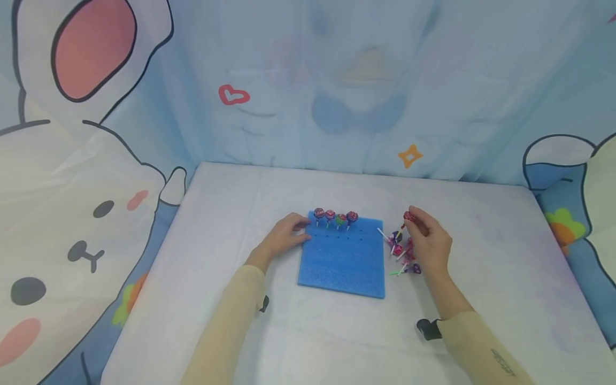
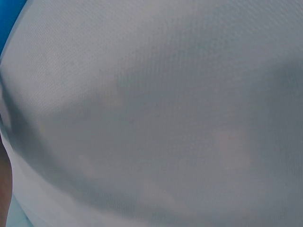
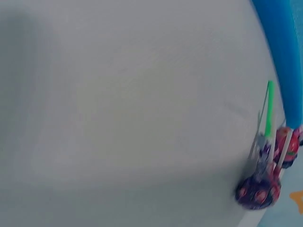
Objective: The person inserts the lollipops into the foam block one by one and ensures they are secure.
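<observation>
- Right hand (image 1: 433,246): thumb and fingers pinch one lollipop above the worktop, just right of the board.
- Held lollipop (image 1: 408,216): small, round, wrapped in glossy red; its pale stick slants downward to the left.
- Left hand (image 1: 285,233): grasps nothing; its extended fingers and thumb touch the board's left edge.
- Loose lollipops (image 1: 397,249): a small heap beside the board's right edge, in pink, red and dark purple wrappers; most sticks are white, while a green stick (image 3: 270,109) shows clearly in the right wrist view.
- Blue board (image 1: 340,267): a flat, squarish slab with a row of small dark holes.
- Standing lollipops (image 1: 340,219): four in a line along the board's far side, heads up; one is green and red, the others red to dark purple with pale markings.
- Worktop (image 1: 337,337): white, beneath everything.
</observation>
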{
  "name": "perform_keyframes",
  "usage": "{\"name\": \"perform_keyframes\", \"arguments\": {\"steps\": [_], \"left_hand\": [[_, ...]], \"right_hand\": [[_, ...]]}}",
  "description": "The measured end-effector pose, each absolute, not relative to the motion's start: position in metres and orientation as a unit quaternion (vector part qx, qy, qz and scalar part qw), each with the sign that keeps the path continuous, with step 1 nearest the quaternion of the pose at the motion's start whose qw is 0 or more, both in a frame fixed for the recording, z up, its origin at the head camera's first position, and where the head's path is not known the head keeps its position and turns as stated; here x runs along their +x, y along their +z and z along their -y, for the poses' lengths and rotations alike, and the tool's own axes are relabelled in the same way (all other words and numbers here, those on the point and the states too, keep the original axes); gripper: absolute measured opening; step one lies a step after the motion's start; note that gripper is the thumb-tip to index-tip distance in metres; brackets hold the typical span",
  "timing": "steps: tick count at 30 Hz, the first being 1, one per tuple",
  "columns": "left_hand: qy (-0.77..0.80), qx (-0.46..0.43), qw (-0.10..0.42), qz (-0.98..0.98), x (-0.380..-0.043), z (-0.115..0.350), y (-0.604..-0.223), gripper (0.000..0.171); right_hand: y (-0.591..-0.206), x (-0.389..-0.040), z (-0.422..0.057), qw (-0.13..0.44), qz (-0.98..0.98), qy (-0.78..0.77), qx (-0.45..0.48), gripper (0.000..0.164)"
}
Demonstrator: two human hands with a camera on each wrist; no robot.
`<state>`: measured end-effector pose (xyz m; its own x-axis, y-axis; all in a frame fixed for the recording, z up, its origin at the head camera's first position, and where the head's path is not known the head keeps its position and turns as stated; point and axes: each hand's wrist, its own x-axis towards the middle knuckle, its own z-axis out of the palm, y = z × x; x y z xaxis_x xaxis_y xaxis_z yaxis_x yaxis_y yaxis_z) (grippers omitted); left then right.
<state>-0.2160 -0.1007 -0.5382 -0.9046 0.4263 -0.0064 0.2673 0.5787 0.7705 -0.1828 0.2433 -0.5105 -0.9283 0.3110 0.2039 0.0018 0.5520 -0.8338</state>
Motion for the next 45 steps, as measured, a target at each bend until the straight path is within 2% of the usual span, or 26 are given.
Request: {"name": "perform_keyframes", "arguments": {"steps": [20,27,37,45], "left_hand": [[0.412,0.194,0.1,-0.885,-0.218,0.1,-0.539,0.042],[0.409,0.191,0.103,-0.887,-0.218,0.1,-0.54,0.043],[0.41,0.194,0.1,-0.886,-0.218,0.101,-0.54,0.043],[0.409,0.192,0.104,-0.886,-0.217,0.101,-0.537,0.043]], "right_hand": [[-0.517,-0.205,-0.182,0.192,0.842,0.504,-0.007,0.03],[-0.524,-0.206,-0.176,0.175,0.864,0.473,-0.002,0.03],[-0.531,-0.212,-0.174,0.207,0.859,0.466,0.035,0.029],[-0.535,-0.211,-0.175,0.193,0.871,0.449,0.05,0.029]]}}
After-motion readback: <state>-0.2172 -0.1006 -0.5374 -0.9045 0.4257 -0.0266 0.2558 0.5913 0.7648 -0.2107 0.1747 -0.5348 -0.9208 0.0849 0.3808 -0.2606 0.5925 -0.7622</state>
